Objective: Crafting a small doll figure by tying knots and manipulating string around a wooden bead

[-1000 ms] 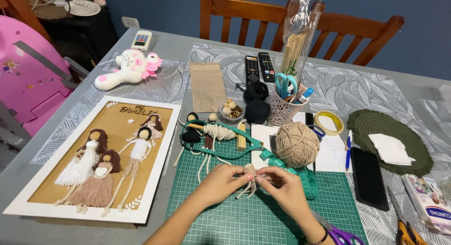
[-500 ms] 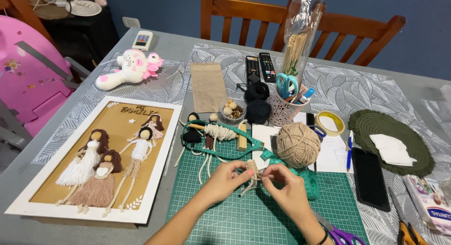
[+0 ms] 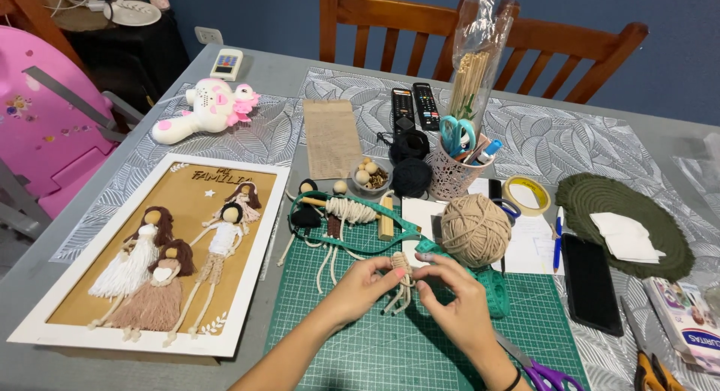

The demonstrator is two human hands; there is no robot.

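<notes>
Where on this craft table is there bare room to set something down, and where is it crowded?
Free: the green cutting mat in front of the left hand and right hand, and the leaf-print placemat behind the tape roll. Crowded: the middle, around the yarn ball, pen cup and bead bowl.

Small beige cord figure (image 3: 401, 275): wrapped body, loose strands hanging below, being pinched between fingers of both hands, hovering upright just above green cutting mat (image 3: 420, 338), near beige yarn ball (image 3: 475, 230).
</notes>
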